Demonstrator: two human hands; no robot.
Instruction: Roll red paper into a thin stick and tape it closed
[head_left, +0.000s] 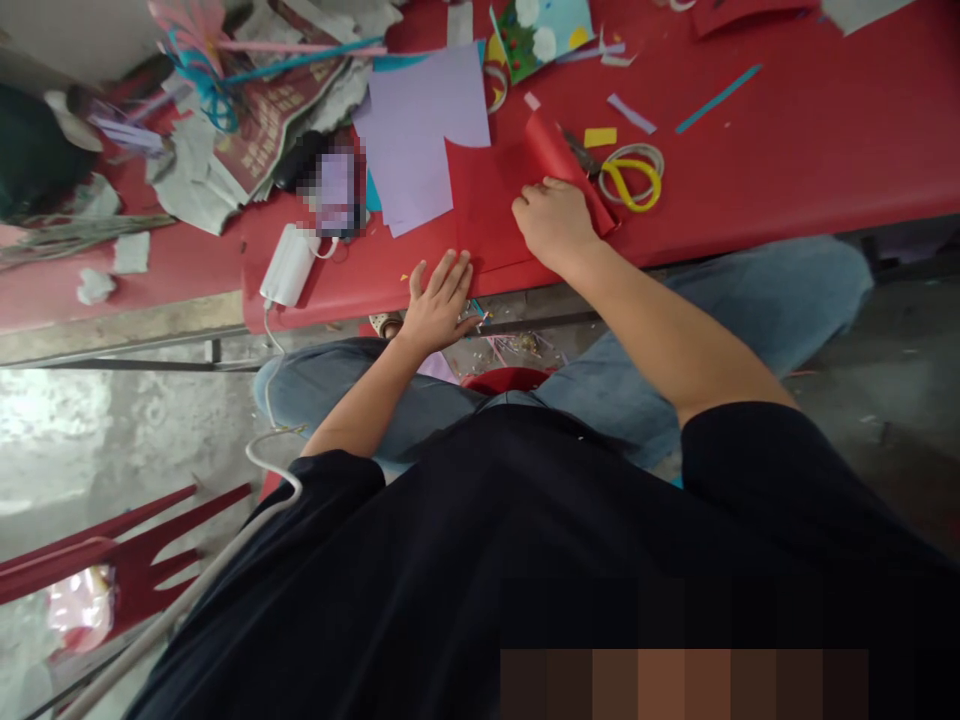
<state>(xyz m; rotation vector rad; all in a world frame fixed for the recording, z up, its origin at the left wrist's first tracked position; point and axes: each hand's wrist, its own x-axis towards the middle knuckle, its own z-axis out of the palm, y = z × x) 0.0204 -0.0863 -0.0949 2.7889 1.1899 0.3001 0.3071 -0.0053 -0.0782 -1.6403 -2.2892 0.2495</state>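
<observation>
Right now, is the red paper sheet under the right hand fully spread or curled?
Partly curled: the red sheet lies flat at left, but forms a rounded roll at right, where the right hand rests.

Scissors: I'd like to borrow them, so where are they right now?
In the head view, the scissors lie on the table, right of the right hand, beside the rolled red paper, near the yellow scrap.

On the worktop [817, 130], around the sheet [487, 190] under the right hand [559, 225] lay scissors [608, 173] at three o'clock and papers [424, 125] at ten.
</observation>
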